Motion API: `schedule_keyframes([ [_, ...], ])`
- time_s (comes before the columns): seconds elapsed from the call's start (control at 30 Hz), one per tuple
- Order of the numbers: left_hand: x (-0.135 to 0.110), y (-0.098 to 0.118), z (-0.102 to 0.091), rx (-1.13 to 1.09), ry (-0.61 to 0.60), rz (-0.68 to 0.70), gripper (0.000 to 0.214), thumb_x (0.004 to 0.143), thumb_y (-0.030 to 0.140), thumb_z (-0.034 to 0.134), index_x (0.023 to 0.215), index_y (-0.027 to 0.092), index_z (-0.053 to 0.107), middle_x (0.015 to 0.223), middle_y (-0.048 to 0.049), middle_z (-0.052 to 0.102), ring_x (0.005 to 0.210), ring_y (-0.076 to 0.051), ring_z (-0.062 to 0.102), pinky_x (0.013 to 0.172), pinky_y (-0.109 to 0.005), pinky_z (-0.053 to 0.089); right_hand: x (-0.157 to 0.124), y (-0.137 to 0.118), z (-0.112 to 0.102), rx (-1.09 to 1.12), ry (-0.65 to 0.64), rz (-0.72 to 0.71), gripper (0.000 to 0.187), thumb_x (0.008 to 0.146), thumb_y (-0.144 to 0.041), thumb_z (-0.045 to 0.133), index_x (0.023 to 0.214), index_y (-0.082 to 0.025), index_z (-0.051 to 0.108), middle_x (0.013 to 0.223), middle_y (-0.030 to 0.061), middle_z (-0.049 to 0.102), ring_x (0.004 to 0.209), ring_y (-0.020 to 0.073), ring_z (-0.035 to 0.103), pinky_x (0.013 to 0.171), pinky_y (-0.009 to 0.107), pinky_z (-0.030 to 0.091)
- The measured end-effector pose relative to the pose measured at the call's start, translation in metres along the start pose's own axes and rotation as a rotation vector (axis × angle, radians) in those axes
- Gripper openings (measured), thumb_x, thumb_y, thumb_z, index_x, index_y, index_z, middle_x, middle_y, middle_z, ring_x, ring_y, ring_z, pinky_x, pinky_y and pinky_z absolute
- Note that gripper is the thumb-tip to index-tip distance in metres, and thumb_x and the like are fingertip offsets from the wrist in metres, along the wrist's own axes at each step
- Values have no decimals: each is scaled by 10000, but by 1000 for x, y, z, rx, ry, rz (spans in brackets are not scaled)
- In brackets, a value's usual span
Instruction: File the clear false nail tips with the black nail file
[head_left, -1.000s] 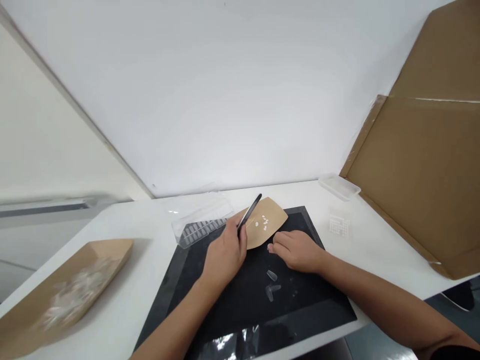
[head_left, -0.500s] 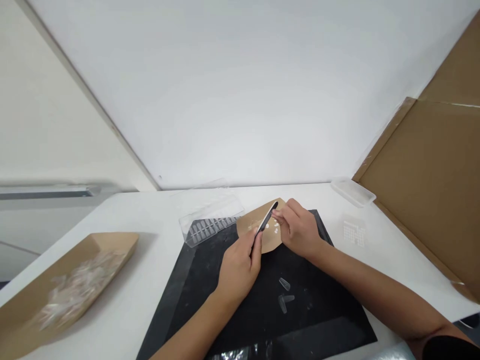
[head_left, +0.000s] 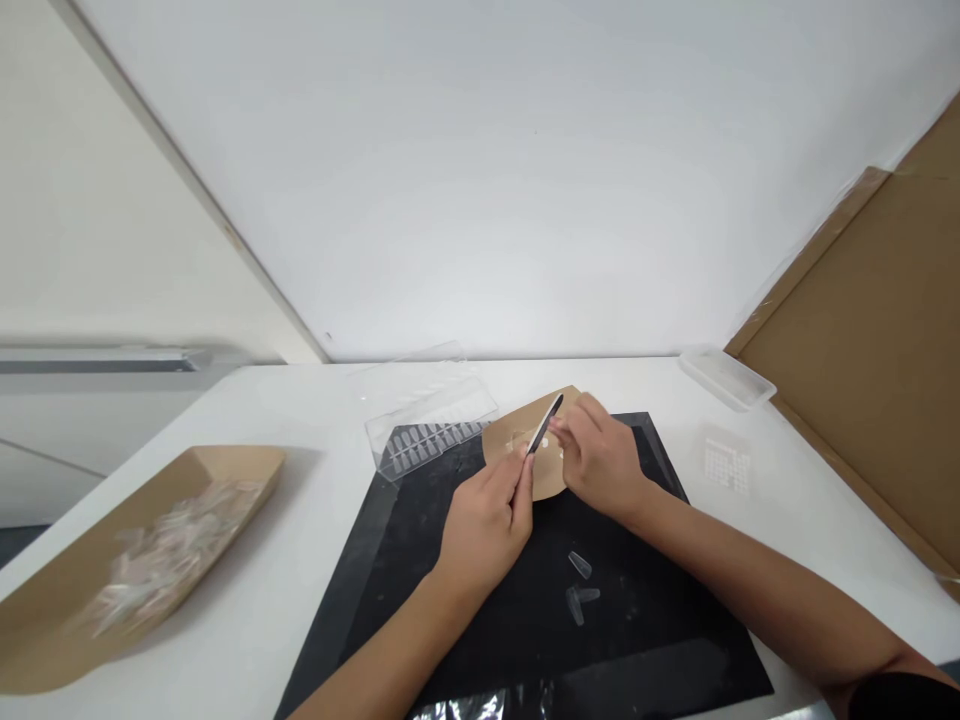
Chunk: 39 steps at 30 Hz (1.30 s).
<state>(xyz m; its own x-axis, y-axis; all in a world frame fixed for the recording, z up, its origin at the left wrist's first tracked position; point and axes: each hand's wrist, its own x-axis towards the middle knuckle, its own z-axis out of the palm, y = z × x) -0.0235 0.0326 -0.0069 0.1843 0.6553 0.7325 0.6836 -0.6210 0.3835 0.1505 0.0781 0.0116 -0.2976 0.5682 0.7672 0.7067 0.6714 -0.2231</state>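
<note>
My left hand (head_left: 487,510) grips the stick (head_left: 545,425), presumably for steadiness; whether the right hand (head_left: 604,458), beside it, pinches anything, I can't tell.

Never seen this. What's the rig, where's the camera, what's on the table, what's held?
No machine: a person's two bare hands, filmed by a head-worn camera looking forward and down. The left hand holds a slim black-and-white tool; the right hand is beside it, contact unclear. Behind is a small tan tray with white bits. Three clear tapered pieces lie on a black mat. Left of the hands, a clear case shows rows of small pieces; farther left, a brown tray of clear items. Right, a translucent box on the white table.
</note>
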Motion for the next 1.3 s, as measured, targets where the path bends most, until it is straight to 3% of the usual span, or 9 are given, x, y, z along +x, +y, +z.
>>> schedule_keyframes([
  [0.1, 0, 0, 1, 1, -7, -15, 204, 1040, 153, 536, 1073, 112, 733, 837, -81, 764, 677, -179, 717, 665, -267, 553, 3, 4, 3, 10, 7, 56, 271, 1079, -209, 443, 811, -235, 477, 819, 40, 544, 694, 172, 508, 602, 301, 391],
  [0.23, 0, 3, -1, 5, -22, -12, 204, 1040, 147, 530, 1025, 113, 731, 806, -73, 749, 658, -173, 707, 633, -258, 529, 5, 6, 3, 66, -75, -7, 267, 1075, -211, 444, 809, -235, 464, 802, 34, 531, 701, 180, 503, 612, 311, 391],
  [0.4, 2, 5, -4, 50, 10, 20, 204, 1040, 153, 537, 1093, 96, 726, 787, -74, 735, 641, -172, 695, 631, -259, 523, 8, 4, -1, 85, -29, 48, 298, 1076, -225, 450, 779, -238, 440, 802, 31, 516, 684, 173, 489, 599, 308, 385],
  [0.53, 2, 4, -5, 59, 4, 22, 203, 1041, 144, 528, 1033, 104, 727, 759, -64, 720, 636, -170, 689, 623, -257, 513, 7, 1, -2, 105, -102, -34, 261, 1056, -190, 458, 799, -235, 460, 798, 27, 535, 678, 177, 488, 594, 318, 366],
  [0.67, 4, 5, -6, 57, 29, 32, 189, 1041, 139, 535, 1033, 112, 722, 765, -60, 725, 625, -159, 682, 631, -252, 513, 8, 0, -2, 147, -32, 52, 282, 1069, -220, 465, 788, -236, 461, 793, 28, 543, 701, 176, 522, 621, 308, 403],
  [0.83, 4, 7, -6, 36, 14, 10, 198, 1043, 141, 530, 1052, 116, 725, 743, -51, 716, 620, -159, 680, 629, -251, 514, 12, 0, -6, 183, -95, 25, 280, 1065, -227, 468, 786, -235, 471, 780, 27, 557, 699, 178, 526, 627, 316, 404],
  [0.97, 4, 7, -5, 24, 25, -10, 199, 1045, 151, 535, 1068, 113, 729, 742, -50, 720, 599, -154, 670, 635, -253, 521, 15, 0, -8, 168, -74, 83, 299, 1068, -254, 476, 770, -233, 471, 774, 31, 567, 718, 180, 542, 654, 316, 409],
  [1.1, 3, 6, -5, 19, 15, -18, 208, 1048, 149, 523, 1047, 120, 729, 744, -49, 724, 581, -147, 660, 629, -251, 516, 16, 0, -8, 120, -155, 17, 293, 1068, -267, 469, 779, -225, 488, 788, 27, 582, 688, 167, 524, 646, 311, 378],
  [1.3, 5, 7, -6, 54, 6, -12, 211, 1052, 170, 521, 967, 140, 712, 732, -45, 721, 583, -149, 670, 603, -243, 502, 16, -2, -8, 21, -104, 49, 309, 1077, -295, 459, 777, -225, 493, 790, 31, 603, 676, 168, 524, 643, 320, 357],
])
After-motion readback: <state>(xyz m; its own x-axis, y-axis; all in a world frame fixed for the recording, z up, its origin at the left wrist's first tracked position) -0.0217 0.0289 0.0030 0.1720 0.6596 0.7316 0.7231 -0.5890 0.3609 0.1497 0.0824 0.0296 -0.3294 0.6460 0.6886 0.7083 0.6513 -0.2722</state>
